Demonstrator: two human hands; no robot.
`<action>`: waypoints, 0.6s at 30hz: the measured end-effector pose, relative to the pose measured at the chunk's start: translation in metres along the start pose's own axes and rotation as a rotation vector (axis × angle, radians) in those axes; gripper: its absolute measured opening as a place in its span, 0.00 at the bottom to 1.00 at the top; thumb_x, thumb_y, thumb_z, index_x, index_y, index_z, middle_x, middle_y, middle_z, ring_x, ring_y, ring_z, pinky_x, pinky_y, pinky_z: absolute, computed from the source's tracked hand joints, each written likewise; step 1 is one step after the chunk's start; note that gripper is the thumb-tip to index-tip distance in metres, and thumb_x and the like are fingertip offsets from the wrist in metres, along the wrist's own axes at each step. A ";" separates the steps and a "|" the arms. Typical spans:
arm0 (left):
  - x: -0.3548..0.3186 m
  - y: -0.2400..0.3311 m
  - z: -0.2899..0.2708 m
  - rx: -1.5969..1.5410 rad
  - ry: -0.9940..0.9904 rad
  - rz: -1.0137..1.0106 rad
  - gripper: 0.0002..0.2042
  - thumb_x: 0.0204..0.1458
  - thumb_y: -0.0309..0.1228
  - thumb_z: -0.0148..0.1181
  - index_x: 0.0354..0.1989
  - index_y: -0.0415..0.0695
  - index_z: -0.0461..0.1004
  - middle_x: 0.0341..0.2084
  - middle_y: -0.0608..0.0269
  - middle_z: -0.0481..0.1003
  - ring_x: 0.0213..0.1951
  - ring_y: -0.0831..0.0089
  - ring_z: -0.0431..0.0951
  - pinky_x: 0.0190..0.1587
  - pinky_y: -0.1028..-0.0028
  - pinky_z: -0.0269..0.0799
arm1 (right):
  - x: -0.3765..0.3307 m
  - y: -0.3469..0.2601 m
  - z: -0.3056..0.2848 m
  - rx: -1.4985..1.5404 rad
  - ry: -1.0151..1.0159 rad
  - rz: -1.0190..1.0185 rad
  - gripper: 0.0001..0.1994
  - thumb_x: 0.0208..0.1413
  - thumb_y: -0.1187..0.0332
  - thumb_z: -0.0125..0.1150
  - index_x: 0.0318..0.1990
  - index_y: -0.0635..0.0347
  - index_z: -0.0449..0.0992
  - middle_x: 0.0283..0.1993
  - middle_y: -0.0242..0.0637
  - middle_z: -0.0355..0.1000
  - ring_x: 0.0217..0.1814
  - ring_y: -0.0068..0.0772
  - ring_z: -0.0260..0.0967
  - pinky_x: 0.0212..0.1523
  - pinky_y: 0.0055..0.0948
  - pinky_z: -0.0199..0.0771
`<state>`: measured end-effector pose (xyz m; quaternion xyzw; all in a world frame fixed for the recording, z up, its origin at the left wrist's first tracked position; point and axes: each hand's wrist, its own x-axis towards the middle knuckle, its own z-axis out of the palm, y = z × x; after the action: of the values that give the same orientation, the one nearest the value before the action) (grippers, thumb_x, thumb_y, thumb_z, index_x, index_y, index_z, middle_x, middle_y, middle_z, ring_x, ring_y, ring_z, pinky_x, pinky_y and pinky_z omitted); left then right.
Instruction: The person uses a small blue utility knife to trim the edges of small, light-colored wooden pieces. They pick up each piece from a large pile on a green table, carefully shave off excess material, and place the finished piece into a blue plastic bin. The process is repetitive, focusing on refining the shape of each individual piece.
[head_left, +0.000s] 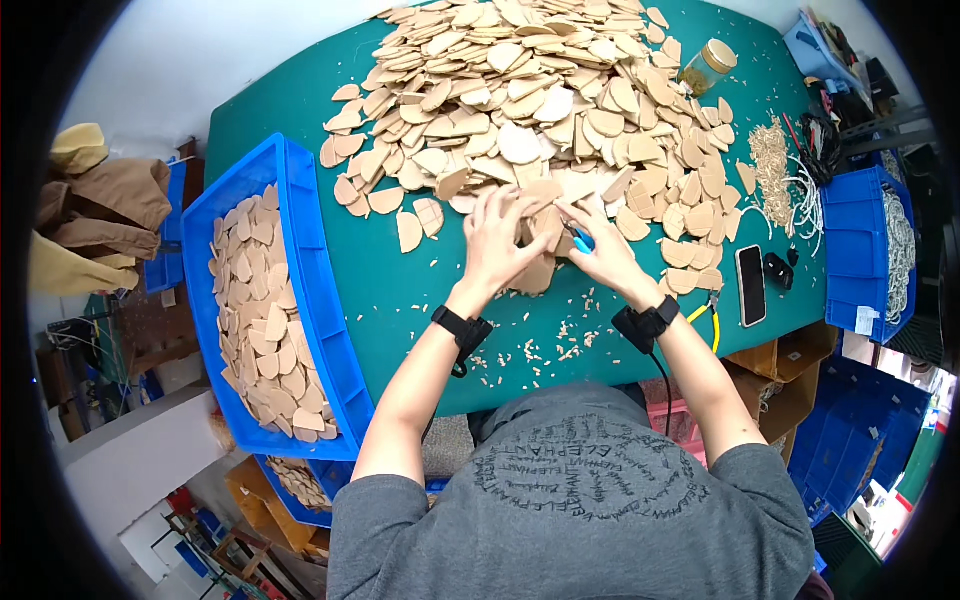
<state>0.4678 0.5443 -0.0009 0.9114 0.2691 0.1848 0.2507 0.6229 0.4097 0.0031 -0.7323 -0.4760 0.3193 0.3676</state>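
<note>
A heap of flat tan half-round pieces [520, 140] covers the far part of the green table [400, 300]. At the near edge of this heap, my left hand [497, 240] curls its fingers around one tan piece [541, 222]. My right hand [603, 255] is closed on a small tool with a blue handle [580, 240], its working end against or close to that piece. The tool's exact kind is mostly hidden by my fingers. Below my hands lie more tan pieces [533, 277], and short tan scraps [545, 347] are scattered toward me.
On the left stands a blue bin [300, 190] filled with tan pieces. To the right are yellow-handled pliers [714, 322], a phone [750, 286], a dark small case [778, 270], a pile of scraps [769, 165], a jar [709, 67] and a blue crate [855, 250] of white cord.
</note>
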 end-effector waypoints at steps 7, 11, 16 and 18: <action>0.072 -0.108 -0.028 -0.039 0.068 -0.416 0.43 0.45 0.62 0.56 0.68 0.55 0.53 0.65 0.41 0.51 0.67 0.44 0.45 0.64 0.49 0.47 | 0.043 0.065 -0.081 -0.072 0.417 0.175 0.34 0.44 0.74 0.55 0.64 0.52 0.59 0.60 0.50 0.60 0.64 0.54 0.57 0.65 0.39 0.57; 0.085 -0.104 -0.009 0.021 -0.084 -0.510 0.38 0.45 0.60 0.56 0.63 0.52 0.61 0.63 0.47 0.56 0.66 0.48 0.48 0.65 0.53 0.46 | 0.065 0.079 -0.079 -0.110 0.275 0.260 0.38 0.40 0.77 0.53 0.65 0.44 0.58 0.67 0.48 0.51 0.73 0.57 0.36 0.70 0.41 0.46; 0.053 -0.044 0.016 0.002 -0.156 -0.358 0.35 0.45 0.59 0.57 0.55 0.44 0.69 0.57 0.54 0.66 0.62 0.53 0.57 0.61 0.48 0.49 | 0.059 0.054 -0.026 -0.071 0.146 0.139 0.34 0.42 0.76 0.52 0.63 0.51 0.61 0.69 0.58 0.46 0.72 0.57 0.41 0.68 0.40 0.49; 0.029 -0.019 0.025 0.008 -0.142 -0.316 0.33 0.46 0.57 0.57 0.53 0.43 0.70 0.57 0.53 0.66 0.61 0.54 0.58 0.59 0.41 0.46 | 0.045 0.040 -0.010 -0.087 0.124 0.123 0.32 0.44 0.74 0.54 0.62 0.55 0.62 0.69 0.57 0.46 0.71 0.57 0.45 0.67 0.39 0.51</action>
<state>0.4949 0.5661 -0.0251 0.8694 0.3915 0.0774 0.2914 0.6651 0.4378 -0.0302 -0.7938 -0.4200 0.2743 0.3439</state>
